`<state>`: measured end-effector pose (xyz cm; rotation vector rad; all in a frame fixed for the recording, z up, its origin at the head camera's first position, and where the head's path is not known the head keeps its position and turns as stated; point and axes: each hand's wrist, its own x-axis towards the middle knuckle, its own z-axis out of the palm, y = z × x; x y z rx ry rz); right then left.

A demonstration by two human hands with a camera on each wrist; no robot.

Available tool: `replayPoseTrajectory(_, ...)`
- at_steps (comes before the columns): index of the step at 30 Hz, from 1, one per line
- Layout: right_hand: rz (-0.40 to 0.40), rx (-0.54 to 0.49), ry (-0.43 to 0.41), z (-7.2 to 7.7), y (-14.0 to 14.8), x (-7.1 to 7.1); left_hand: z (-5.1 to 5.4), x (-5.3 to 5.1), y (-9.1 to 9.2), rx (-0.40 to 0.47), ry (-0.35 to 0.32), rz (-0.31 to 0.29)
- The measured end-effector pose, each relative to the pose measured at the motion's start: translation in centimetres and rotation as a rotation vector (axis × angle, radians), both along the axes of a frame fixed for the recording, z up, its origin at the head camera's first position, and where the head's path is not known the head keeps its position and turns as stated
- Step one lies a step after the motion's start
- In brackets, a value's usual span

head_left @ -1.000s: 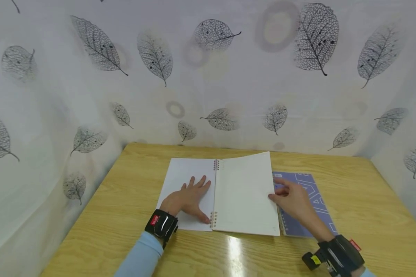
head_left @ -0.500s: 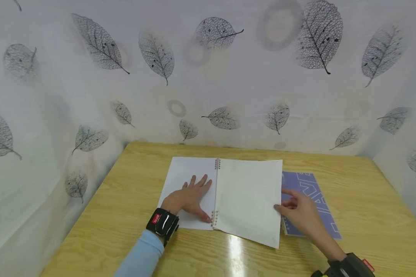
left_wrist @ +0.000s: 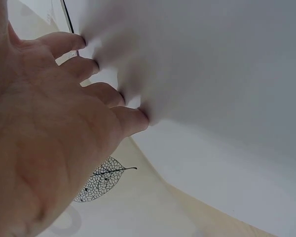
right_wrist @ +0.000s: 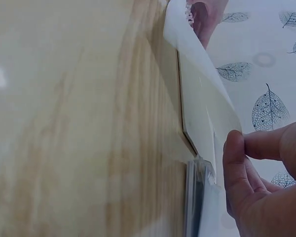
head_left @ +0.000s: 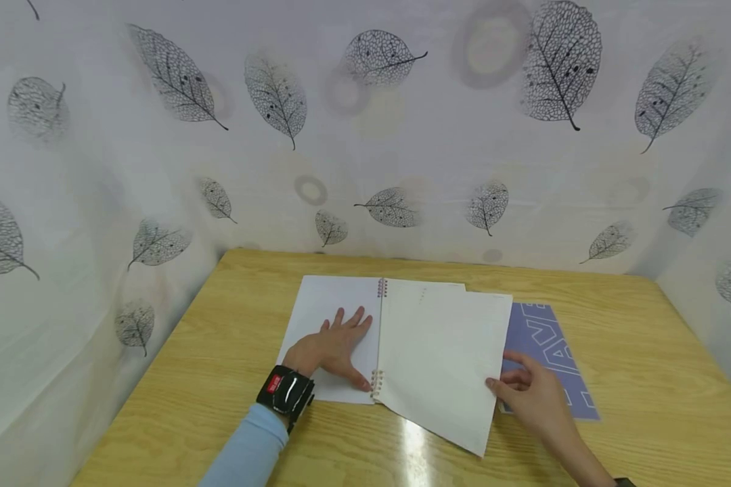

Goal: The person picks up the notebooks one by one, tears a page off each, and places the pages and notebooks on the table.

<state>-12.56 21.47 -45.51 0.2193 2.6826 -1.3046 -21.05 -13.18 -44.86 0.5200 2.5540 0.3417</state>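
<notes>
A spiral notebook (head_left: pixel 307 297) lies open on the table. Across its left page my left hand (head_left: pixel 331 348) rests flat with spread fingers, the thumb beside the wire binding (head_left: pixel 376 383). In the left wrist view the fingertips (left_wrist: pixel 138 121) press on the white paper. My right hand (head_left: pixel 536 392) pinches the right edge of a cream sheet (head_left: pixel 445 365) between thumb and fingers. At its top the sheet has come away from the binding, with a row of punched holes showing; its lower left still meets the rings. In the right wrist view the sheet (right_wrist: pixel 207 94) curves up off the table.
A purple notebook (head_left: pixel 554 358) with white outlined letters lies to the right, partly under the loose sheet and the right hand. The wooden table (head_left: pixel 219 338) is bounded at the back by a leaf-printed cloth (head_left: pixel 426 149), which also hangs at both sides.
My right hand has drawn the sheet rightward and toward me. Its top has parted from the rings, baring the page beneath. My left hand has stayed in place on the notebook.
</notes>
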Motion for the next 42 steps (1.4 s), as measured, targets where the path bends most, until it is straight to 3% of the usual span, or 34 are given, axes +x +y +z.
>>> replayPoseTrajectory(13, -0.083, -0.022, 0.007, -0.3, -0.1, 1.0, -0.2, 0.1, 0.0, 0.015, -0.003, 0.006)
replayPoseTrajectory(26, -0.102, -0.070, 0.018, -0.2, -0.4, 1.3, 0.2, 0.0, 0.0, 0.002, -0.008, 0.003)
replayPoseTrajectory(33, -0.111, -0.013, 0.008, -0.2, -0.1, 1.8, 0.1, 0.0, -0.1, 0.010, -0.012, 0.003)
replayPoseTrajectory(42, -0.143, -0.046, -0.030, -0.3, 0.1, 2.0, -0.2, -0.1, -0.1, 0.013, -0.015, 0.004)
